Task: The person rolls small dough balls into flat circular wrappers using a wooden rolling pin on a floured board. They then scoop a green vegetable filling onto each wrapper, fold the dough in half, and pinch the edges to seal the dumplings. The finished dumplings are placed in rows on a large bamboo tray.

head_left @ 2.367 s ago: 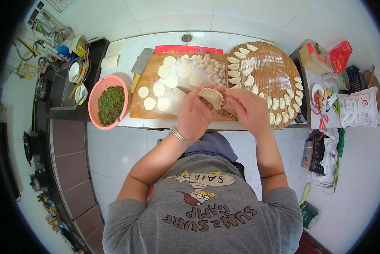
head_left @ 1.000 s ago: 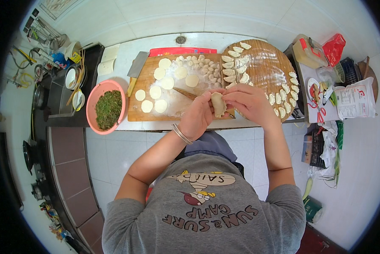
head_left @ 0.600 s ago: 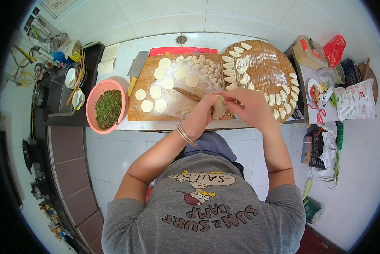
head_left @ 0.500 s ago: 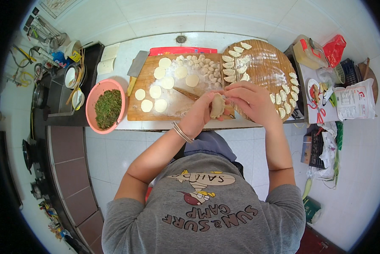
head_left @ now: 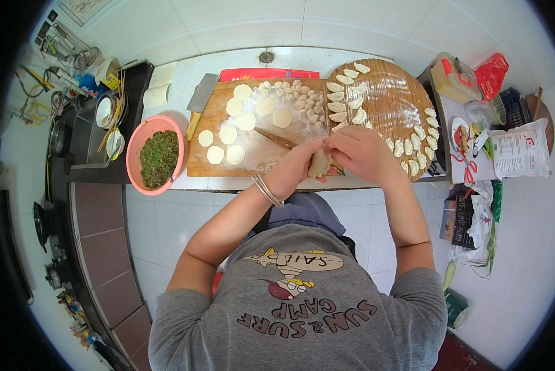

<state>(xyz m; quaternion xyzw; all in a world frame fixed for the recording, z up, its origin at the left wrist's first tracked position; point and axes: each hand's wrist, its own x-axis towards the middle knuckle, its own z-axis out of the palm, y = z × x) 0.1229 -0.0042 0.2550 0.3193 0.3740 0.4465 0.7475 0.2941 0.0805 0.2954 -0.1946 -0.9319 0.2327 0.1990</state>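
A filled dumpling (head_left: 319, 164) rests in my left hand (head_left: 294, 167), held over the front edge of a floured wooden board (head_left: 196, 162). The fingers of my right hand (head_left: 363, 156) are closed at the dumpling's upper edge, pinching the dough; their tips are partly hidden. Under my hands a rolling pin (head_left: 274, 137) lies slantwise on the board. Several round wrappers (head_left: 246, 120) are spread over its left half, and small dough pieces (head_left: 300, 99) cluster at the back right. Finished dumplings (head_left: 337, 107) stand in rows on a round wooden board (head_left: 389, 93) to the right.
A pink bowl (head_left: 183, 162) of green filling stands left of the board. The cleaver (head_left: 204, 93) lies across the board's left edge. A sink (head_left: 87, 147) with bowls is farther left. At the right are a plastic container (head_left: 449, 81), red scissors (head_left: 468, 168) and a white bag (head_left: 520, 150).
My right hand has drawn in closer to my left, its fingers now bunched on the dumpling's edge. The dumpling stays in my left hand, turned slightly.
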